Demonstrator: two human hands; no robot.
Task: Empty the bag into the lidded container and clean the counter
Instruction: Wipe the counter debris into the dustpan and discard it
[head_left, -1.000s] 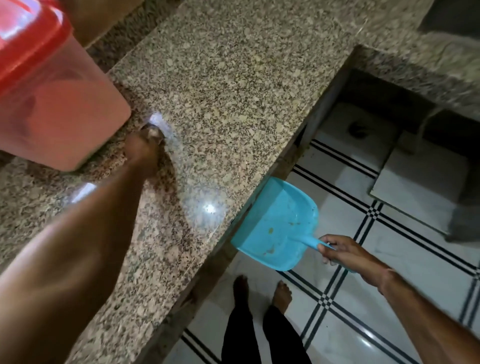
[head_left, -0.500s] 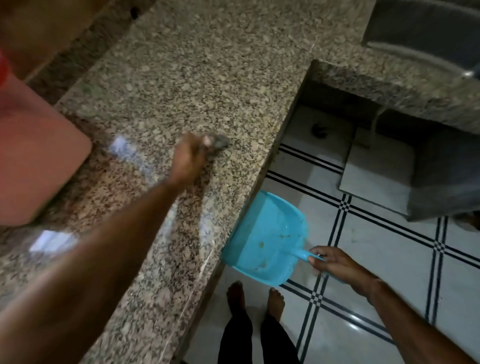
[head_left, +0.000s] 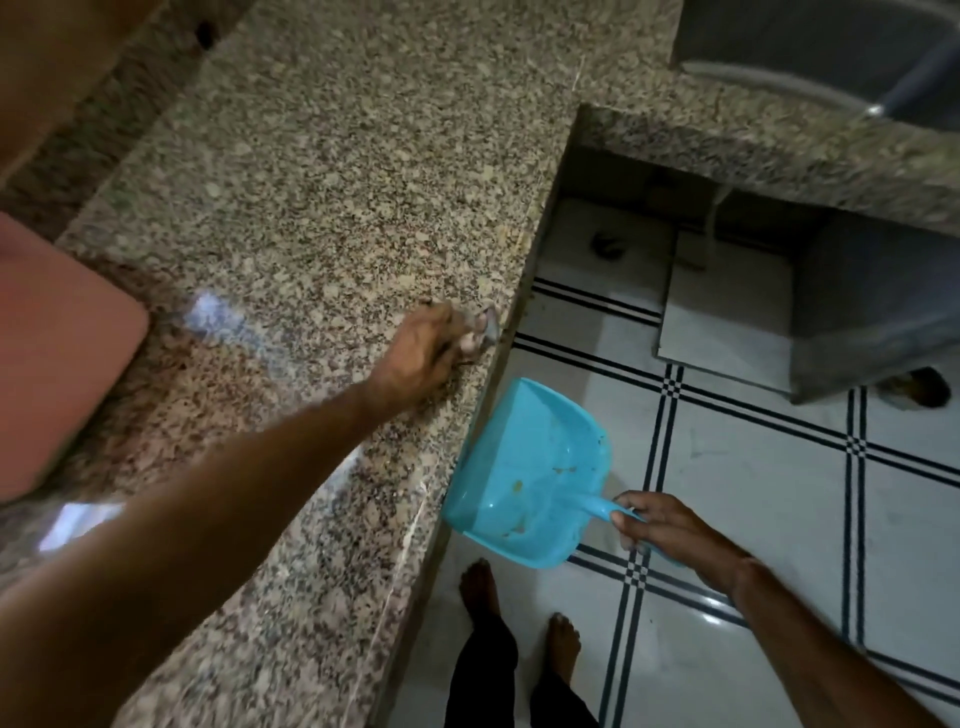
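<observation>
The speckled granite tabletop (head_left: 322, 171) carries the pink container (head_left: 57, 353) at its left end, only partly in view. Near the front edge the left hand (head_left: 421, 353) bears down, its fingers (head_left: 470, 340) curled over a small grey thing (head_left: 490, 326) too blurred to identify. Just below that edge the right hand (head_left: 670, 535) grips the handle of a blue dustpan (head_left: 524, 467), its mouth against the tabletop's side, with a few crumbs inside. Bare feet (head_left: 480, 587) stand on the tiled floor (head_left: 753, 467).
</observation>
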